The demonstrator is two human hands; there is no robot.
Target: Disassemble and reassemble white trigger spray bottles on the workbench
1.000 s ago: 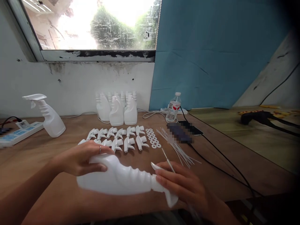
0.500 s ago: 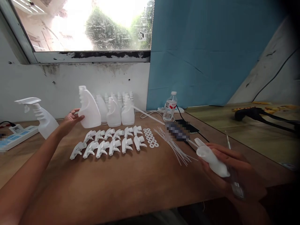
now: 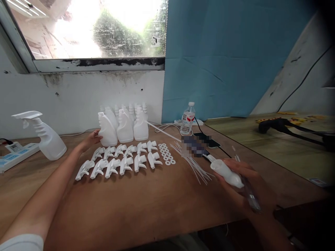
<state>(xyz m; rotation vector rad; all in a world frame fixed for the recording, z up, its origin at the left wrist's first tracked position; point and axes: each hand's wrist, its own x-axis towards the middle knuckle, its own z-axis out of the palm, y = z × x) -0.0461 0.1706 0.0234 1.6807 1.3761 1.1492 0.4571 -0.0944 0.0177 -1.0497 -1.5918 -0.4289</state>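
Note:
At the left end of the group of white bottles, my left hand (image 3: 91, 139) has its fingers on the side of a white bottle (image 3: 108, 130) standing on the table. My right hand (image 3: 248, 177) is wrapped round a white plastic piece with a round opening (image 3: 227, 172), and a clear slim object (image 3: 252, 198) shows beside it. White spray heads (image 3: 112, 168) lie in two rows before the bottles. To their right are small white rings (image 3: 164, 153) and thin white tubes (image 3: 197, 169).
An assembled spray bottle (image 3: 49, 139) and a power strip (image 3: 22, 155) are at the left. A water bottle (image 3: 187, 118), a phone (image 3: 208, 140) and cables lie towards the back right. Black straps (image 3: 290, 129) rest at the far right.
The bottle at my left hand has come down and right, to the front left of the bottle group. My right hand has shifted slightly left with the white piece.

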